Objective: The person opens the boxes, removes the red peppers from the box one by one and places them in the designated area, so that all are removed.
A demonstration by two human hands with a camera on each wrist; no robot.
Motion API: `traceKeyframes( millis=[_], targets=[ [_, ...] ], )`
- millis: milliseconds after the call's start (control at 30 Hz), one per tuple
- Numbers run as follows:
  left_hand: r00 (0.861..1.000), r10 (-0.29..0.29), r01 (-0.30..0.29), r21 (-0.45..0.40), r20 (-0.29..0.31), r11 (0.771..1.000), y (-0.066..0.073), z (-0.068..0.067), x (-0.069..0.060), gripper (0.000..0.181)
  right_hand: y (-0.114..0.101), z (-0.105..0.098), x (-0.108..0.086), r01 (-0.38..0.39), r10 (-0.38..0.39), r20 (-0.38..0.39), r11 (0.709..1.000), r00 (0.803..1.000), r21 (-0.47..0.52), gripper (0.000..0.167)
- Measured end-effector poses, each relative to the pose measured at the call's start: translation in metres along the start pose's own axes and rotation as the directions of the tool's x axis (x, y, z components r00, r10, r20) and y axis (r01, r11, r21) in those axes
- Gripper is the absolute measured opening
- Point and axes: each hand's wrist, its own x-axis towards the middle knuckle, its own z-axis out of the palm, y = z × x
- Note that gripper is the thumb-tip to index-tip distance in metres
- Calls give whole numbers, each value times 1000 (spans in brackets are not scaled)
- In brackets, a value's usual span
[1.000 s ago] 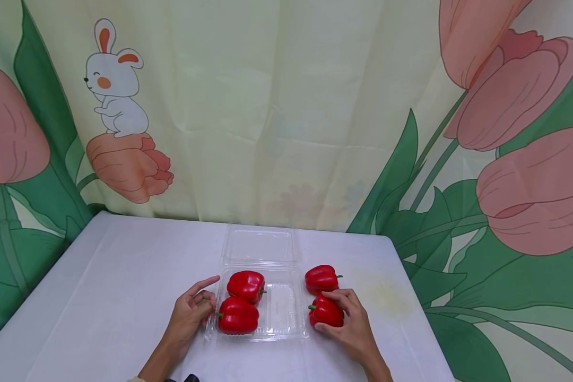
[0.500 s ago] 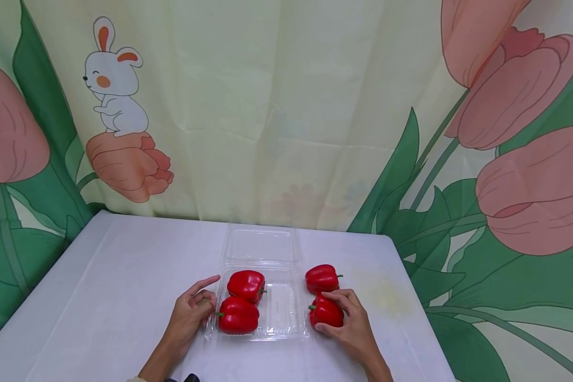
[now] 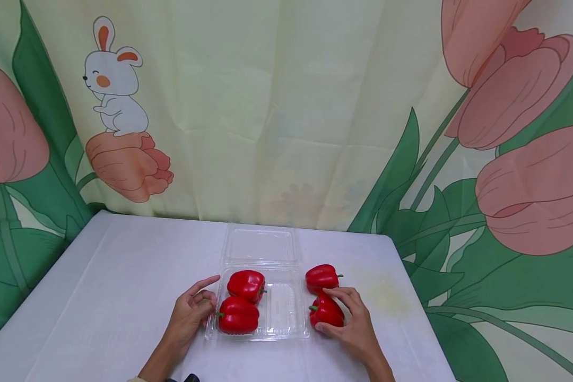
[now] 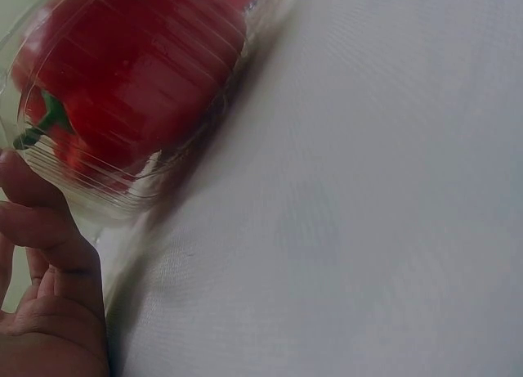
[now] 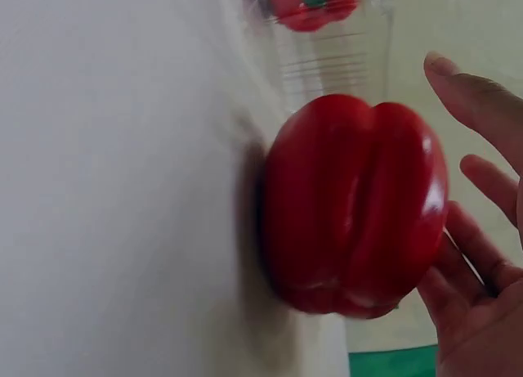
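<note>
A clear plastic container (image 3: 279, 310) lies with its lid folded back, two red peppers (image 3: 245, 285) (image 3: 239, 315) in its left half. At its left rim, my left hand (image 3: 188, 315) holds the edge with bent fingers, the index pointing outward; the left wrist view shows fingers (image 4: 37, 185) against the plastic wall. Right of the container, my right hand (image 3: 355, 323) has its thumb and fingers around the nearer red pepper (image 3: 326, 312), large in the right wrist view (image 5: 355, 205). Another red pepper (image 3: 322, 278) lies just behind it.
The open lid (image 3: 260, 245) lies flat toward the back of the white-covered table (image 3: 110, 286). A printed curtain (image 3: 277, 106) hangs behind the table's far edge. A small dark object (image 3: 191, 378) shows at the bottom edge.
The nearer right pepper has tilted slightly in my right hand, whose fingers have risen a little. My left hand, the container and the other peppers have not visibly moved.
</note>
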Motion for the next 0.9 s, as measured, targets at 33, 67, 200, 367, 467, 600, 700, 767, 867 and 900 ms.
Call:
traceKeyframes(
  millis=[33, 67, 200, 367, 467, 600, 700, 767, 867, 900],
  targets=[
    [1000, -2, 2, -3, -2, 1000, 0, 0, 0, 65, -3, -1, 1, 12, -12, -8, 1000, 1000, 2, 81],
    [1000, 0, 0, -1, -2, 1000, 0, 0, 0, 64, -6, -2, 1, 25, -25, -13, 1000, 1000, 8, 81],
    [1000, 11, -11, 4, 5, 1000, -1, 0, 0, 63, -21, -5, 4, 76, -75, -30, 997, 997, 23, 82],
    [1000, 20, -20, 2, 7, 1000, -1, 0, -1, 62, -36, -7, 6, 135, -133, -35, 990, 990, 39, 85],
    [1000, 30, -30, 1, 9, 1000, -1, 0, -1, 62, -43, -7, 7, 163, -162, -31, 985, 986, 50, 85],
    [998, 52, -51, -12, 25, 999, -2, -1, -1, 61, -51, -5, 7, 191, -190, -23, 978, 982, 82, 83],
    [998, 57, -57, -24, 37, 998, -2, -1, -1, 60, -56, -2, 7, 201, -202, -6, 974, 979, 108, 83],
    [998, 58, -57, -25, 40, 998, -2, -1, -1, 60, -60, 0, 7, 209, -212, 11, 971, 977, 115, 82],
    [998, 56, -55, -22, 37, 998, 0, -1, -2, 60, -65, 6, 8, 231, -236, 28, 965, 971, 123, 81],
    [998, 54, -54, -21, 36, 998, 0, -1, -2, 60, -67, 8, 9, 236, -242, 28, 963, 970, 127, 80]
  ],
)
